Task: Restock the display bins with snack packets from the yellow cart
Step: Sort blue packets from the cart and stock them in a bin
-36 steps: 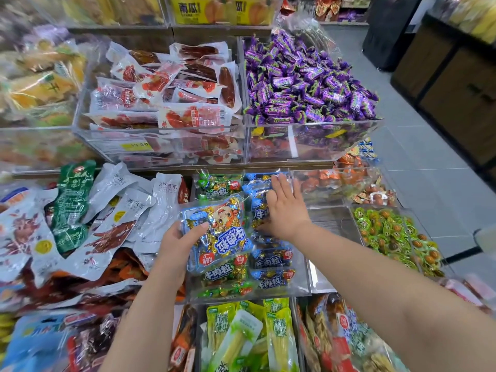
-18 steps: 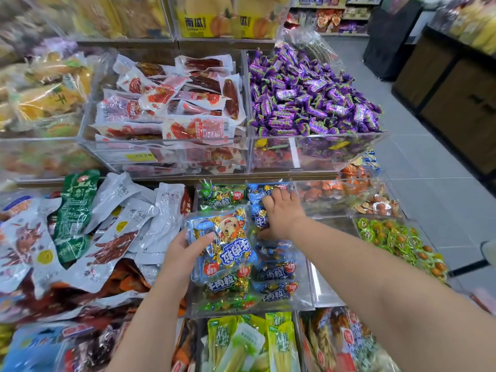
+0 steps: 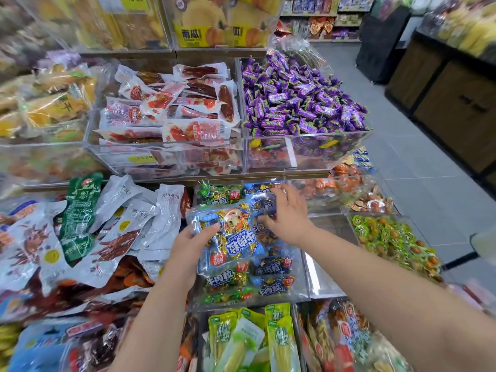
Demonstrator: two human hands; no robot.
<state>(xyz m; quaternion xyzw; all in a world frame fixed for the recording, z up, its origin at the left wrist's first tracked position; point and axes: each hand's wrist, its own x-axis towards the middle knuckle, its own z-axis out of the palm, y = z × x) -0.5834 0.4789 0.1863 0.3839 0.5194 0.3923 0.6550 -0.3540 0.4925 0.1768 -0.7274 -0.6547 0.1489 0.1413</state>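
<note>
A clear display bin [image 3: 304, 291] in the middle of the lower shelf holds several blue and green snack packets. My left hand [image 3: 188, 251] grips a large blue packet with a cartoon face [image 3: 228, 237] by its left edge, held tilted over the bin. My right hand [image 3: 290, 214] hovers over the blue packets at the back of the bin [image 3: 261, 201], fingers spread and slightly bent, touching them. The yellow cart is out of view.
White and green pouches [image 3: 120, 224] fill the bin to the left. Above stand bins of red sausage packs [image 3: 174, 116] and purple candies [image 3: 300, 103]. Green-wrapped snacks [image 3: 389, 237] lie right. Yellow-green packets [image 3: 252, 339] sit in front. A tiled aisle [image 3: 418, 162] runs right.
My right hand has drawn back a little from the back of the bin and its fingers have spread. The left hand keeps hold of the cartoon packet. The camera has tipped upward slightly.
</note>
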